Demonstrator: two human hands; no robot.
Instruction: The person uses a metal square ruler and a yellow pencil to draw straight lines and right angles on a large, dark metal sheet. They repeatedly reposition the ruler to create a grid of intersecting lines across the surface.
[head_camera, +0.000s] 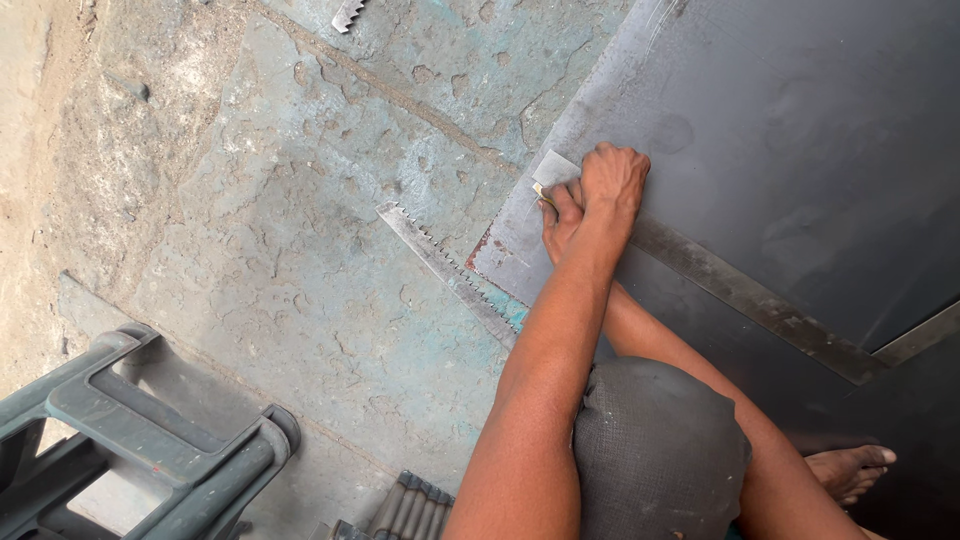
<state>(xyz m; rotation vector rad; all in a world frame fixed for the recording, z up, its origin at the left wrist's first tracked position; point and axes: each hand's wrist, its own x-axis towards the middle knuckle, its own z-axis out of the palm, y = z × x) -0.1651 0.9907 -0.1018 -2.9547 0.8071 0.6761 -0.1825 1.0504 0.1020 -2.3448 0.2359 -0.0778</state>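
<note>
My arms are crossed over a large dark metal sheet lying on the concrete floor. My left hand presses down, fingers curled, on the near end of a long steel try-square that runs diagonally across the sheet. Just below and to the left of it, my right hand pinches a small yellowish marking tool with its tip at the square's edge, near the sheet's corner.
A saw-toothed metal strip lies on the rough concrete beside the sheet's corner; another toothed piece shows at the top edge. A grey-green plastic stool sits lower left. My knee and bare foot rest on the sheet.
</note>
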